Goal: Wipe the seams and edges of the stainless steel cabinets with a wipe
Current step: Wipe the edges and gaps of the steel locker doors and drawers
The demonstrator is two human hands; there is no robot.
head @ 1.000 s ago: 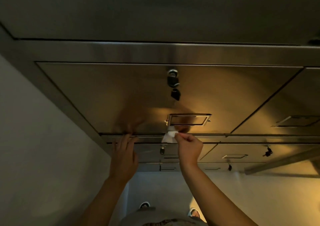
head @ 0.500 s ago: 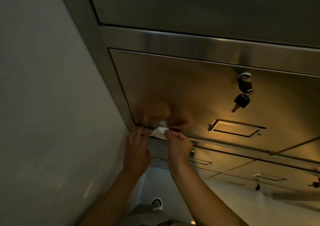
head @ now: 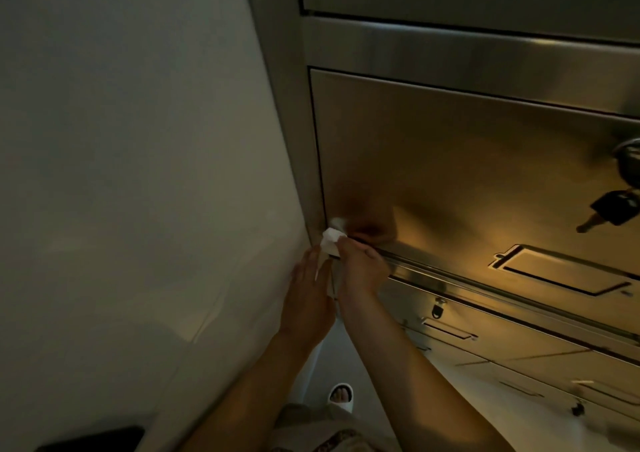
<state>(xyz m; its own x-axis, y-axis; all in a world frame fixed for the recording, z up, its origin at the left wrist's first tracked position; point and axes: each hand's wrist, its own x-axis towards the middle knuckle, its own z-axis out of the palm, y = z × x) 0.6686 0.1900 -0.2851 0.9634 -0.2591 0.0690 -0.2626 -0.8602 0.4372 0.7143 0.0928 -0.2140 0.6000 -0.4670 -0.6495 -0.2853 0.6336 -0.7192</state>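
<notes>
Pale plain wall (head: 138, 174) filling the left half of the view, dim and unmarked. Brushed stainless steel cabinets (head: 467, 160) filling the right half, running away in rows of flat doors divided by thin dark seams, with a warm yellow glow reflected low on the nearest door. Tall steel side frame (head: 294, 132) standing against the wall at the cabinet's left edge. Recessed rectangular handle (head: 554, 271) sunk into the nearest door at lower right; smaller handles and small locks dotted on the doors further down. Dark key (head: 613, 209) hanging from a lock at the far right edge, blurred. Two bare forearms reaching up from the bottom of the view. Left hand (head: 308, 288) spread flat, fingers straight and together, pressing against the steel frame just beside the wall, holding nothing. Right hand (head: 360, 271) just beside it, fingers curled and pinching a wipe (head: 330, 238) at the fingertips. Wipe small, white and crumpled into a loose wad, pressed into the bottom left corner of the nearest door where the vertical seam meets the horizontal one, with a pale reflection of it showing in the steel just above. White open-toed sandal (head: 341, 396) with toes showing on the floor below, between the arms.
</notes>
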